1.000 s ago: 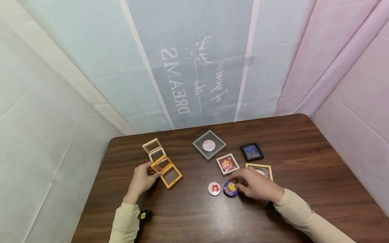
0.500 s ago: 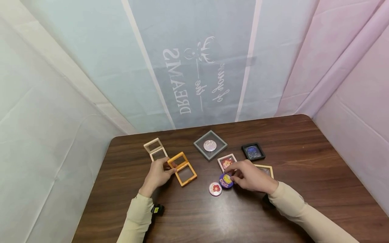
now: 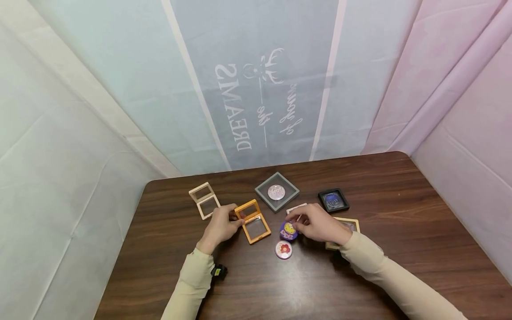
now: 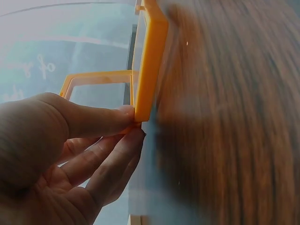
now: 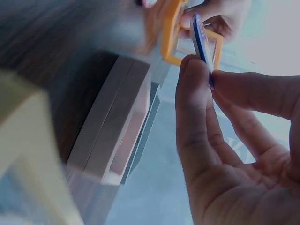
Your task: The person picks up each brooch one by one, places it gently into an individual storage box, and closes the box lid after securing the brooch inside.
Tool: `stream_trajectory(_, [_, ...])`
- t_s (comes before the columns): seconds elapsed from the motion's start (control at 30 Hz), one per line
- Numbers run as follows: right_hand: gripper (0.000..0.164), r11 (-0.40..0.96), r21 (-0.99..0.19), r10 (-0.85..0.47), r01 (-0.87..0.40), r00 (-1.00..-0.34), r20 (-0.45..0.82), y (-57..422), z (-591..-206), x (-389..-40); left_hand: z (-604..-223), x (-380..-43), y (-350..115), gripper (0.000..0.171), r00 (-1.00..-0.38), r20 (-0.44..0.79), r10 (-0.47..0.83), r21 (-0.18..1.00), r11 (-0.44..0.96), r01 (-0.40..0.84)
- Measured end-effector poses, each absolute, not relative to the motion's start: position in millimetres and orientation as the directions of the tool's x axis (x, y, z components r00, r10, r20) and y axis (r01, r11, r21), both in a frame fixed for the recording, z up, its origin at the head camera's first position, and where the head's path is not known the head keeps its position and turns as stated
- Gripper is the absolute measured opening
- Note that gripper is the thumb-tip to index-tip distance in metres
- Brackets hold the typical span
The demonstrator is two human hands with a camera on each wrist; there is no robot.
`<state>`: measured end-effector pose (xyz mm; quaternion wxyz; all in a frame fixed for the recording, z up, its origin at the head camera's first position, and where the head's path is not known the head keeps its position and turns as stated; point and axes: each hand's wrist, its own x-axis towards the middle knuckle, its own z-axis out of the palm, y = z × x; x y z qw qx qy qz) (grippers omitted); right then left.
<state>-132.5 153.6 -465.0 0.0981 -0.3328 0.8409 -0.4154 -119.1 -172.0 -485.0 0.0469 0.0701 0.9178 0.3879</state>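
An orange hinged display frame [image 3: 260, 237], folded open with clear film in both halves, is pinched near its hinge by my left hand [image 3: 221, 225]. In the left wrist view, the orange frame [image 4: 152, 65] seems lifted slightly off the table, thumb on one side and fingers on the other. My right hand [image 3: 316, 223] pinches a round purple badge [image 3: 288, 231] with a yellow cartoon figure by its edge. Seen edge-on in the right wrist view, the badge [image 5: 201, 42] is in front of the orange frame. A white badge with a red flower [image 3: 283, 250] lies just below the purple one.
Behind stands a grey diamond-set frame [image 3: 266, 201] holding a silvery badge. A black frame [image 3: 333, 200] with a blue badge lies right. My right hand partly covers a pale pink frame [image 3: 297, 207] and a yellow frame [image 3: 357, 226]. An open cream frame [image 3: 200, 211] lies left.
My left hand has carried the orange frame rightward to the table's middle. My right hand has brought the purple badge left and slightly away from me, so frame and badge are closer together.
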Motion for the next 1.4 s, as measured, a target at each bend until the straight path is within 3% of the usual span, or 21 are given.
stream_trajectory(0.43, [0.018,0.414,-0.833,-0.641,-0.367,-0.767,0.020,134.0,-468.3,-146.0,-489.9,-127.5,-156.5,0.010,-0.977,-0.029,0.210,0.700,0.702,0.130])
stream_trajectory(0.9, [0.011,0.509,-0.790,-0.587,-0.341,-0.809,-0.029,105.8,-479.6,-158.7,-492.2,-133.5,-143.9,0.009,-0.976,0.000,0.218,0.703,0.694,0.155])
stream_trajectory(1.4, [0.008,0.530,-0.759,-0.558,-0.379,-0.830,0.025,87.9,-486.6,-160.3,-492.0,-134.7,-144.0,0.011,-0.977,-0.004,0.214,0.695,0.703,0.151])
